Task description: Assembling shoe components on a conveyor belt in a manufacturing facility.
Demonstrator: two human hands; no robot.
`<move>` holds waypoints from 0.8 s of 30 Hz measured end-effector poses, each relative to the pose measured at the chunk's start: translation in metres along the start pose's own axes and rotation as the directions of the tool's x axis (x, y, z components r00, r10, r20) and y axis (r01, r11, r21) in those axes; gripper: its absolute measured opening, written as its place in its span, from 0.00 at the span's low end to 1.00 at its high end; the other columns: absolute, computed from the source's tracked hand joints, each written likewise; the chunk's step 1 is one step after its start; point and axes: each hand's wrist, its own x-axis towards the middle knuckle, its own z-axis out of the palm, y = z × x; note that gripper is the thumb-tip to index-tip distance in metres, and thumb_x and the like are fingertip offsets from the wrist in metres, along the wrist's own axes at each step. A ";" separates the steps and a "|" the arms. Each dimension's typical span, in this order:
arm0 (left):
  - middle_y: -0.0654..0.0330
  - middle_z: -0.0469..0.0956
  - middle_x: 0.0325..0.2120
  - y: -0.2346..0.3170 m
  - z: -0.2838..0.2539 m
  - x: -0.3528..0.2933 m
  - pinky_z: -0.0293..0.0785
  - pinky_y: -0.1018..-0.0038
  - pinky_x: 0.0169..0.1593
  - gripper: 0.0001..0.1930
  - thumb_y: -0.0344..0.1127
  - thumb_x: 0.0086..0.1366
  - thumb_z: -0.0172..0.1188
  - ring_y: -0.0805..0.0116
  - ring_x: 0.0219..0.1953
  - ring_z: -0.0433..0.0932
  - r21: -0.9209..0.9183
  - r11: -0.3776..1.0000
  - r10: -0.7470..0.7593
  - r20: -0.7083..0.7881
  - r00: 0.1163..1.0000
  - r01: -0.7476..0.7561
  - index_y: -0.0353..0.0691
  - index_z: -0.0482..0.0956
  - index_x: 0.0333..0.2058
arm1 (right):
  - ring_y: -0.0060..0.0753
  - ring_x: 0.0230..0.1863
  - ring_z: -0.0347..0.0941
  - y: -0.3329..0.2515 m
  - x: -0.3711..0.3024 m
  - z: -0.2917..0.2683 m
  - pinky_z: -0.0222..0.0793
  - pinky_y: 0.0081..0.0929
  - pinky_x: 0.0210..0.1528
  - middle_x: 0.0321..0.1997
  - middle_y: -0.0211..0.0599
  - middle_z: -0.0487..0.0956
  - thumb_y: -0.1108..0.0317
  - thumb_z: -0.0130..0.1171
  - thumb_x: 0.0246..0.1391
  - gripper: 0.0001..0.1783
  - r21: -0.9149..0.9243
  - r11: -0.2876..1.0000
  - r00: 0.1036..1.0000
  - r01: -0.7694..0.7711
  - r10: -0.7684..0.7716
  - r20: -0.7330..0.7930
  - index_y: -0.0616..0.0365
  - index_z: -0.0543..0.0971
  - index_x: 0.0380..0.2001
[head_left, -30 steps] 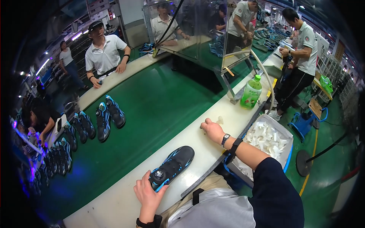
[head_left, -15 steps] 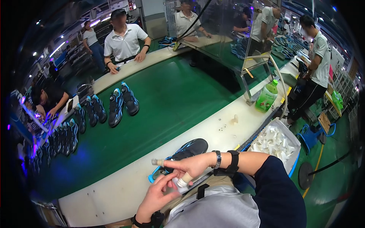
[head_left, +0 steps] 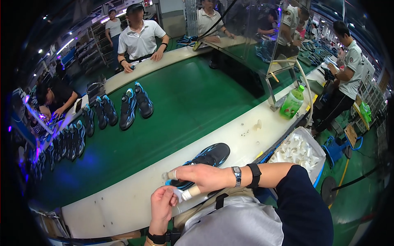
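Note:
My right hand [head_left: 205,177] reaches across a black sneaker with blue trim [head_left: 215,155] on the near white ledge, hiding part of it. Its index finger and thumb stand apart, both wearing pale finger covers [head_left: 192,192]; the other fingers are mostly hidden. Close below, my left hand [head_left: 162,205] is closed in a pinch on a small translucent white piece [head_left: 178,194]. That piece lies beside the covered right thumb; whether they touch I cannot tell.
Pairs of similar sneakers [head_left: 128,108] stand on the green belt [head_left: 176,110]. To the right are a green bottle [head_left: 292,102] and a box of white pieces [head_left: 322,153]. A person in a white shirt [head_left: 143,39] stands across the belt; others work nearby.
My left fingers have drawn back from the right palm, now pinching the white piece. My right hand has turned, knuckles up. The view has shifted slightly.

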 end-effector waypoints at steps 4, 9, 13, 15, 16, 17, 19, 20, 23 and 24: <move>0.61 0.74 0.21 0.000 0.007 0.004 0.63 0.80 0.22 0.07 0.32 0.70 0.55 0.78 0.18 0.65 -0.045 0.998 0.039 -0.059 0.998 -0.042 0.34 0.75 0.35 | 0.51 0.46 0.75 0.002 0.004 0.005 0.73 0.38 0.47 0.48 0.45 0.75 0.59 0.65 0.52 0.29 -0.051 0.974 0.975 0.220 -0.219 0.033 0.62 0.69 0.54; 0.65 0.73 0.21 0.005 0.003 0.002 0.59 0.85 0.18 0.11 0.40 0.71 0.53 0.82 0.15 0.63 -0.061 0.998 0.017 -0.040 0.999 -0.020 0.38 0.74 0.35 | 0.49 0.48 0.73 0.004 0.006 0.010 0.72 0.40 0.45 0.44 0.43 0.75 0.63 0.62 0.53 0.24 -0.113 0.924 0.929 0.365 -0.369 -0.014 0.61 0.71 0.51; 0.65 0.73 0.22 0.001 -0.004 0.005 0.61 0.83 0.23 0.11 0.38 0.70 0.54 0.79 0.18 0.66 0.269 0.962 0.063 -0.033 0.997 -0.052 0.34 0.75 0.40 | 0.43 0.43 0.74 0.014 0.009 0.009 0.67 0.40 0.44 0.39 0.39 0.76 0.68 0.59 0.50 0.19 -0.313 0.914 0.958 0.257 -0.285 -0.046 0.59 0.72 0.47; 0.68 0.72 0.22 -0.001 -0.007 0.012 0.63 0.82 0.25 0.13 0.37 0.68 0.57 0.80 0.20 0.67 0.928 0.249 0.517 0.114 0.848 -0.277 0.35 0.74 0.45 | 0.42 0.41 0.74 0.018 0.013 0.009 0.66 0.38 0.43 0.36 0.37 0.77 0.69 0.58 0.49 0.19 -0.417 0.880 0.959 0.227 -0.278 -0.065 0.57 0.73 0.46; 0.68 0.73 0.22 -0.005 -0.017 0.017 0.65 0.79 0.26 0.16 0.37 0.66 0.60 0.80 0.21 0.68 0.929 0.310 0.369 0.077 0.926 -0.201 0.35 0.73 0.49 | 0.41 0.39 0.74 0.020 0.015 0.010 0.64 0.37 0.43 0.33 0.35 0.77 0.70 0.56 0.49 0.17 -0.479 0.858 0.977 0.183 -0.213 -0.008 0.56 0.73 0.45; 0.68 0.73 0.22 -0.015 -0.023 0.021 0.65 0.79 0.26 0.16 0.37 0.66 0.60 0.80 0.21 0.68 0.930 0.309 0.369 0.078 0.926 -0.201 0.35 0.73 0.49 | 0.39 0.38 0.75 0.023 0.016 0.012 0.62 0.35 0.42 0.30 0.34 0.78 0.71 0.55 0.49 0.17 -0.542 0.828 0.989 0.143 -0.142 0.043 0.55 0.74 0.44; 0.68 0.72 0.22 -0.031 -0.034 0.027 0.65 0.79 0.26 0.14 0.35 0.67 0.58 0.81 0.22 0.68 0.732 0.645 0.321 0.000 0.947 -0.218 0.35 0.73 0.48 | 0.40 0.36 0.75 0.027 0.023 0.019 0.63 0.35 0.47 0.29 0.34 0.76 0.72 0.54 0.49 0.15 -0.521 0.844 0.992 0.129 -0.105 0.074 0.57 0.73 0.43; 0.67 0.72 0.22 -0.035 -0.036 0.029 0.65 0.81 0.25 0.12 0.33 0.69 0.53 0.81 0.21 0.67 0.707 0.652 0.360 0.029 0.932 -0.274 0.35 0.71 0.49 | 0.39 0.35 0.75 0.029 0.028 0.024 0.64 0.35 0.47 0.28 0.34 0.76 0.71 0.53 0.49 0.13 -0.557 0.820 0.989 0.134 -0.078 0.124 0.57 0.73 0.40; 0.66 0.72 0.22 -0.033 -0.039 0.028 0.65 0.82 0.25 0.12 0.33 0.71 0.49 0.81 0.21 0.67 0.466 0.880 0.138 -0.081 0.987 -0.085 0.36 0.70 0.50 | 0.37 0.32 0.76 0.041 0.031 0.050 0.64 0.34 0.48 0.25 0.32 0.75 0.69 0.52 0.50 0.07 -0.601 0.778 0.982 0.184 -0.116 0.151 0.55 0.73 0.34; 0.66 0.72 0.22 -0.029 -0.037 0.028 0.65 0.83 0.25 0.12 0.33 0.71 0.46 0.82 0.20 0.67 0.362 0.927 0.121 -0.051 0.991 -0.095 0.37 0.69 0.50 | 0.36 0.33 0.76 0.041 0.032 0.056 0.64 0.34 0.49 0.25 0.32 0.75 0.68 0.53 0.49 0.08 -0.667 0.720 0.981 0.192 -0.124 0.149 0.55 0.73 0.34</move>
